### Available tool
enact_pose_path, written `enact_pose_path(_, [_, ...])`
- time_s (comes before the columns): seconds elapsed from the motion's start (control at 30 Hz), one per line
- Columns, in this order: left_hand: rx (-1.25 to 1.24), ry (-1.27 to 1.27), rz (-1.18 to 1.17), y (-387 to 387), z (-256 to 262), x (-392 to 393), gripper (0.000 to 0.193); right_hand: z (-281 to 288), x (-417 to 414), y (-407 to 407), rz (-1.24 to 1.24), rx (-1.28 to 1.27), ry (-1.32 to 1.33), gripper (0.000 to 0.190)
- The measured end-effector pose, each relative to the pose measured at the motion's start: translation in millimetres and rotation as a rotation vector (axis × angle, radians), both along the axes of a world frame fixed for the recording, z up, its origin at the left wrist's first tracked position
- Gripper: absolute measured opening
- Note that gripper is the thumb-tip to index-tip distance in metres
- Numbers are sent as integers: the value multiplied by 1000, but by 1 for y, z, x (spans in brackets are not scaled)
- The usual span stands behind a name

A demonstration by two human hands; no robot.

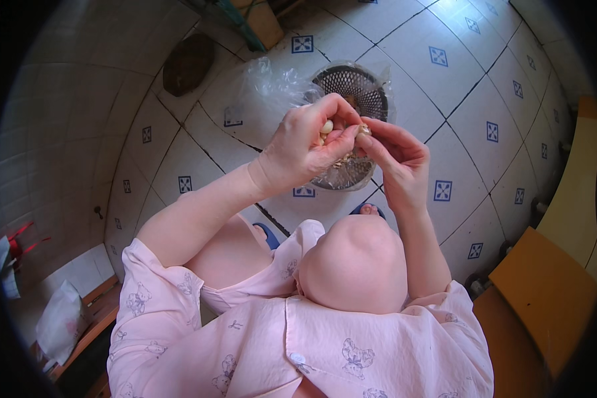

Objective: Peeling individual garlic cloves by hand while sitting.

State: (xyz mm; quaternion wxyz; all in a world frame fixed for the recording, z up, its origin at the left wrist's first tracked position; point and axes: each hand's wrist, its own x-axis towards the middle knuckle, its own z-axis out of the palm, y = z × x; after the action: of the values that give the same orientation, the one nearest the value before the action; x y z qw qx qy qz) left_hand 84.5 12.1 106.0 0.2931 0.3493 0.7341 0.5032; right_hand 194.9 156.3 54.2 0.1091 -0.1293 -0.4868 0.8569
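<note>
Above the basket, my left hand is curled around several small, pale, rounded food pieces. Its thumb and forefinger meet the fingertips of my right hand at a small whitish-brown piece, which my right thumb and fingers pinch. The kind of food cannot be told. Below both hands, a dark mesh plastic basket, lined with a clear plastic bag, stands on the floor. Light brown scraps lie inside it, partly hidden by my hands.
My bare knee rises near the basket, and my feet wear blue slippers. A dark object lies on the tiled floor by the left wall. Yellow-orange panels stand at the right. A white bag sits at the lower left.
</note>
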Motion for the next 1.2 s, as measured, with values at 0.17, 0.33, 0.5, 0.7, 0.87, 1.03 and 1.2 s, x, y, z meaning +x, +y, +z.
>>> enact_pose_path(0.17, [63, 97, 21, 1, -6, 1, 15, -3, -1, -2, -12, 20, 2, 25])
enact_pose_path(0.33, [62, 201, 16, 3, -7, 1, 15, 1, 1, -1, -74, 297, -14, 21])
enact_pose_path(0.5, [76, 18, 144, 3, -11, -3, 12, -3, 5, 5, -48, 260, -3, 22])
enact_pose_path(0.7, [-171, -110, 84, -2, -25, -13, 5, 5, 15, 5, 50, -103, -60, 15])
enact_pose_path(0.87, [-70, -517, 74, 4, -43, -6, 12, 0, 17, 9, 69, -102, -77, 7])
enact_pose_path(1.03, [-183, -1143, 102, 3, -47, -12, 35, -3, 12, 4, 16, 148, -102, 16])
enact_pose_path(1.2, [-57, -1480, 79, 3, -44, -11, 43, 3, -1, -3, -2, 1041, 137, 18])
